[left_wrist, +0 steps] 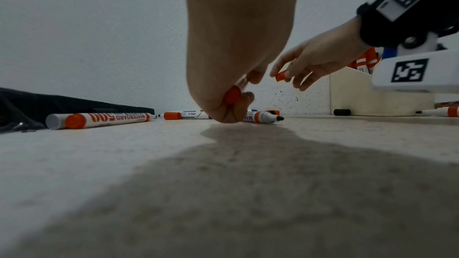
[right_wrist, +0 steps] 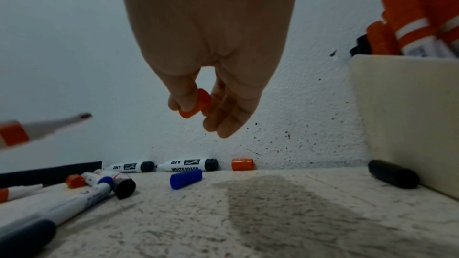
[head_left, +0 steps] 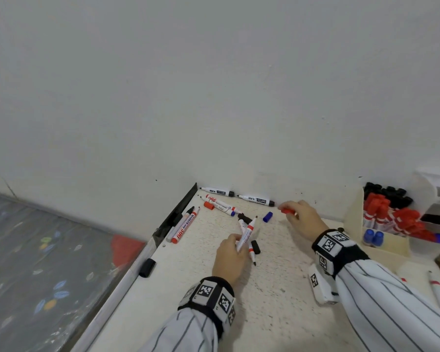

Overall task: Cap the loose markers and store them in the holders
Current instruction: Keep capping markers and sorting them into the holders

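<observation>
The left hand (head_left: 228,257) grips a red marker (head_left: 247,233). The right hand (head_left: 302,217) pinches a red cap (head_left: 288,211). Next, I think, bring them together and push the cap on straight.

**Soft, even light; blur at the wrist views' edges**

Light is dim, cool and diffuse, with no glare. Both wrist views show a broad soft shadow on the tabletop (left_wrist: 248,183) beneath the hands (right_wrist: 211,46), so light falls from above. The head view bends straight lines toward its edges. In the right wrist view, a marker (right_wrist: 37,130) at left is smeared, and near markers are unfocused.
</observation>
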